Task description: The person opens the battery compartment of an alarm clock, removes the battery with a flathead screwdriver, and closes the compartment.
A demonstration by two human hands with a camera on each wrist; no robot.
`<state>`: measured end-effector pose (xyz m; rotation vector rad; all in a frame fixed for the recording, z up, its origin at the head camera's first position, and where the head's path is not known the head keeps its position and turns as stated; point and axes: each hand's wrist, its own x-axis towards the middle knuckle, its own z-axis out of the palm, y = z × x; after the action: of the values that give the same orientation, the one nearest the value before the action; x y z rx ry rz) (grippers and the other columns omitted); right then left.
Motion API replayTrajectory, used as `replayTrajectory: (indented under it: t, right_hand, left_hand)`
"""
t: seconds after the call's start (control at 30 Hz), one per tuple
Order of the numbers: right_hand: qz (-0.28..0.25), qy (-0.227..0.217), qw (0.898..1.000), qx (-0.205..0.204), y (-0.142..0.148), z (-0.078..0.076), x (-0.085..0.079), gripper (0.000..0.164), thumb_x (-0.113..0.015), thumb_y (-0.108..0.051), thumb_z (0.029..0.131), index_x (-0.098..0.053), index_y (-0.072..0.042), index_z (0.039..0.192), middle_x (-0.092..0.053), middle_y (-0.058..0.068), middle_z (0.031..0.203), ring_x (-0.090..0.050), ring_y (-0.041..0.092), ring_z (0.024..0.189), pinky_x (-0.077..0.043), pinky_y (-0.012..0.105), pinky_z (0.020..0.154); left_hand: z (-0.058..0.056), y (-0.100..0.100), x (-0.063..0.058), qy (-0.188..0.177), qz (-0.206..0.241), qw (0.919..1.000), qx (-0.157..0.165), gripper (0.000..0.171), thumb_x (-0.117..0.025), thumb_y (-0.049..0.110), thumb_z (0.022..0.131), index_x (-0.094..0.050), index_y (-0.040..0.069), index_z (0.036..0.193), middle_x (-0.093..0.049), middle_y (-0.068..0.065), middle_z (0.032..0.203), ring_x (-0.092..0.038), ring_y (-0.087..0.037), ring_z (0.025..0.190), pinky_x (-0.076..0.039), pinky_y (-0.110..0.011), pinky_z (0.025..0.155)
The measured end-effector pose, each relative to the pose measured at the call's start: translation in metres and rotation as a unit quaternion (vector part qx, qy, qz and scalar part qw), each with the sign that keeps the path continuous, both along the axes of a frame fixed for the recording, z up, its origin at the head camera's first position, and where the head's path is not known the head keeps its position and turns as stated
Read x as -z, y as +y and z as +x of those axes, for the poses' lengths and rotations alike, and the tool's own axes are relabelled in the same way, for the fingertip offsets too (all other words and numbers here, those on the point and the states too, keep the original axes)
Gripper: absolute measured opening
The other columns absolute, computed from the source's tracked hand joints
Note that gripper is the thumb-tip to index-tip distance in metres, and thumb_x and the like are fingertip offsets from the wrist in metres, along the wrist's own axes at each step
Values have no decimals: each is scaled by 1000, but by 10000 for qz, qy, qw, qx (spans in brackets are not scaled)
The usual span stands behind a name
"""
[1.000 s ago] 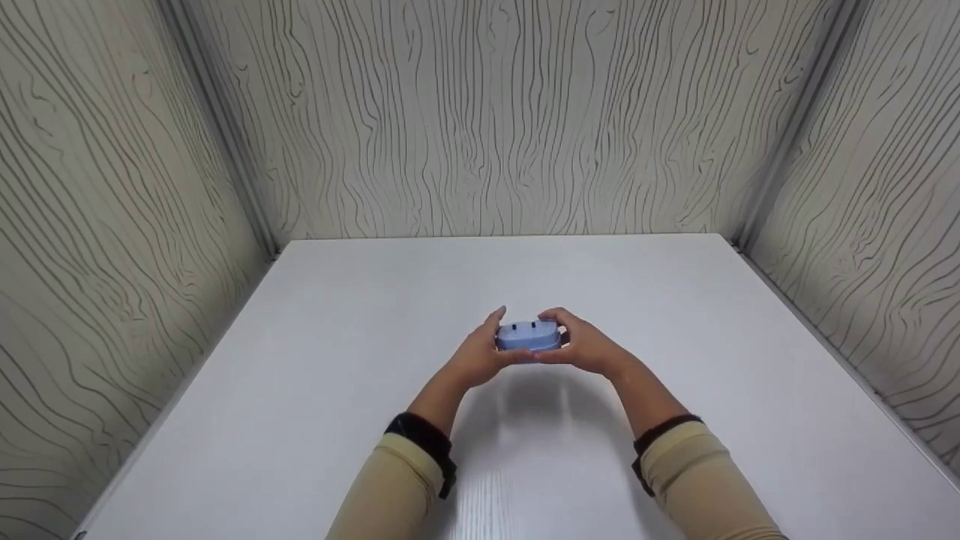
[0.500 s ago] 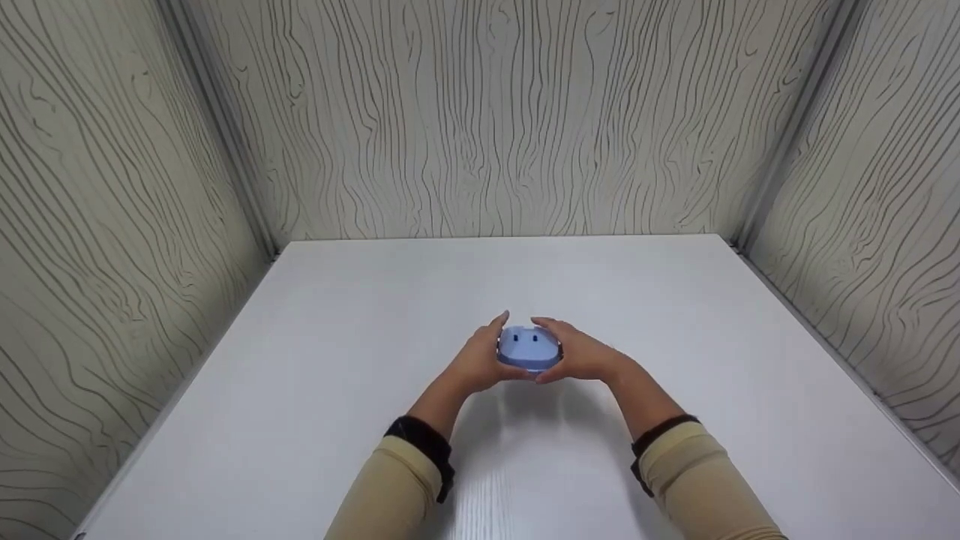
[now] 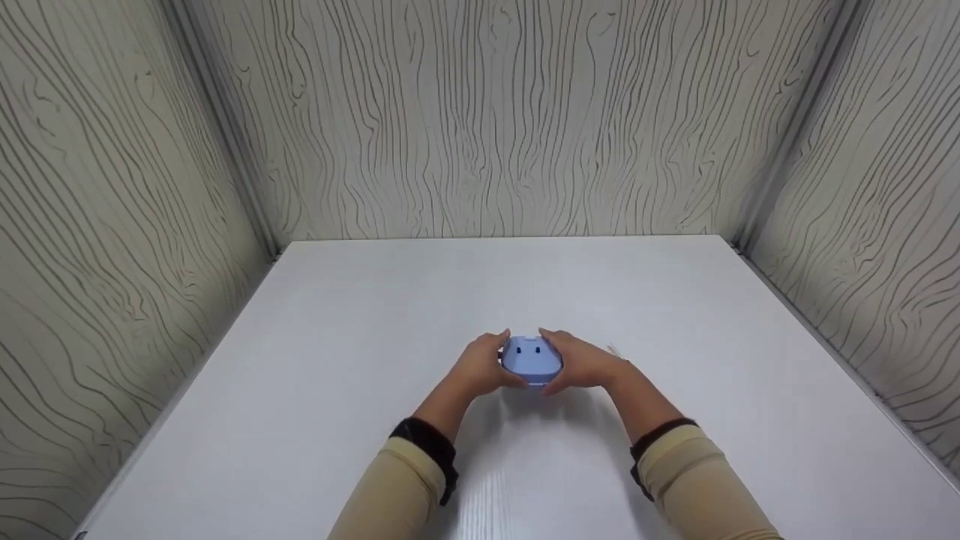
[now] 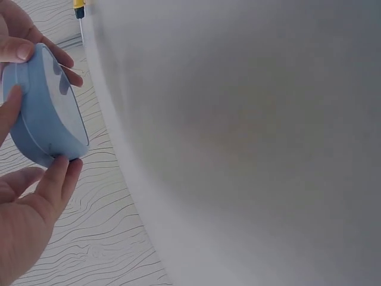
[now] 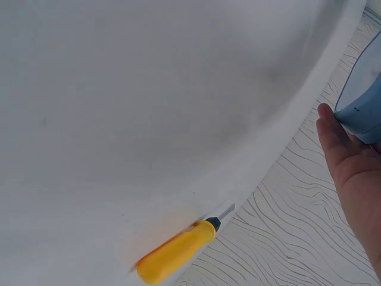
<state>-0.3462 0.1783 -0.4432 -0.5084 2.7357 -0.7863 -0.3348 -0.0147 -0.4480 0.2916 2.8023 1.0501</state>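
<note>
A small light blue rounded case [image 3: 532,357] with two dark marks on its upper face is held up off the white table [image 3: 360,315]. My left hand [image 3: 480,365] grips its left side and my right hand [image 3: 581,360] its right side, thumbs on the near edge. In the left wrist view the case [image 4: 44,110] shows a pale flat face with grey-blue patches; the fingers of my left hand [image 4: 33,214] touch its lower end. The right wrist view has only part of the case [image 5: 363,98] beside my right hand [image 5: 354,173].
A screwdriver with a yellow handle [image 5: 178,253] lies on the table in the right wrist view; a bit of its yellow handle [image 4: 78,5] shows at the top of the left wrist view. Wood-patterned walls [image 3: 480,120] enclose the table at the back and both sides.
Both hands have come slightly nearer to me with the case. It has tilted, so its upper face with the two dark marks now faces the head camera more fully.
</note>
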Motion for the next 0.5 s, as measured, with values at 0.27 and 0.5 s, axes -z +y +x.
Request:
replayTrajectory:
  t: [0.27, 0.5]
  right_hand:
    - [330, 104, 9994, -63, -4, 0, 8, 105, -85, -33, 60, -25, -11, 144, -34, 8, 142, -34, 26, 129, -32, 45, 103]
    - [646, 157, 9976, -176, -6, 2, 13, 102, -85, -32, 60, -28, -10, 142, -36, 9, 140, -38, 25, 124, -33, 45, 102]
  left_hand:
    - [2, 1, 1, -180, -32, 9996, -220, 86, -85, 26, 60, -45, 10, 135, -52, -8, 129, -48, -23, 119, -39, -36, 99]
    - [4, 3, 2, -347, -238, 9987, -298, 83, -86, 27, 58, -50, 9, 131, -54, -7, 126, -48, -23, 119, -38, -37, 100]
